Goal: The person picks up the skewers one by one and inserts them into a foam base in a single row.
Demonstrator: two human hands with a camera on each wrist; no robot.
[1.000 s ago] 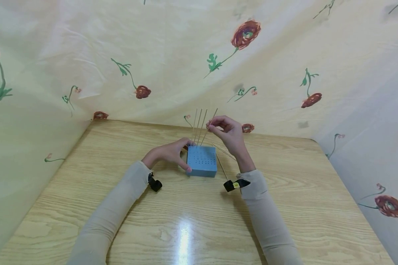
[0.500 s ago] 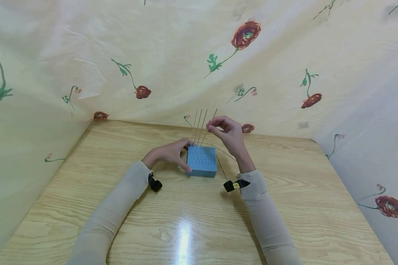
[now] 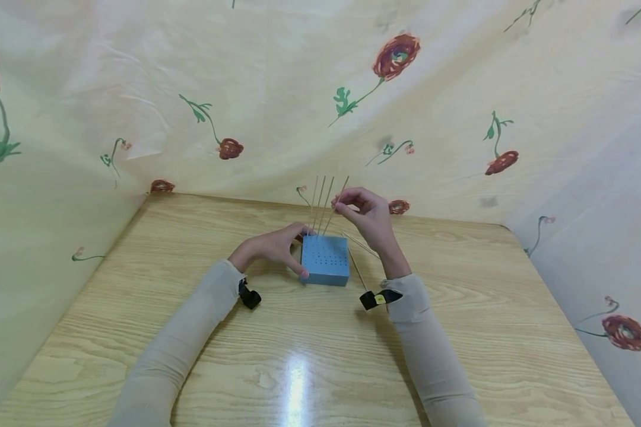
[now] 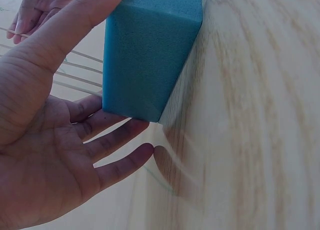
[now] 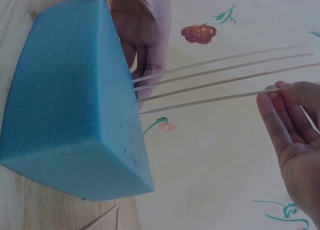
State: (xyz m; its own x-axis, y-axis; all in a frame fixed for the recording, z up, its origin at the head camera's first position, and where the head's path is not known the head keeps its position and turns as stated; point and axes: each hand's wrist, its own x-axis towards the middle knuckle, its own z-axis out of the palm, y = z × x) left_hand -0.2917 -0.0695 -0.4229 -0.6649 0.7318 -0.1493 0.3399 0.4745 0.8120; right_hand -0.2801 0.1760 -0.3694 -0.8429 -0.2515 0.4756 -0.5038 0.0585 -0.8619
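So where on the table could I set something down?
The table is bare right of the right sleeve, left of the left sleeve, and between them on the near side of the blue block. Crowded around the block: left hand, right hand, standing sticks, loose sticks.

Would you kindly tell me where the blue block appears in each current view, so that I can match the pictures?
Head: the blue block is just below the picture's centre.
Left wrist: the blue block is at top centre, running off the upper edge.
Right wrist: the blue block fills much of the left side.
Shared landmark: the left hand holding it, visible in all three views.
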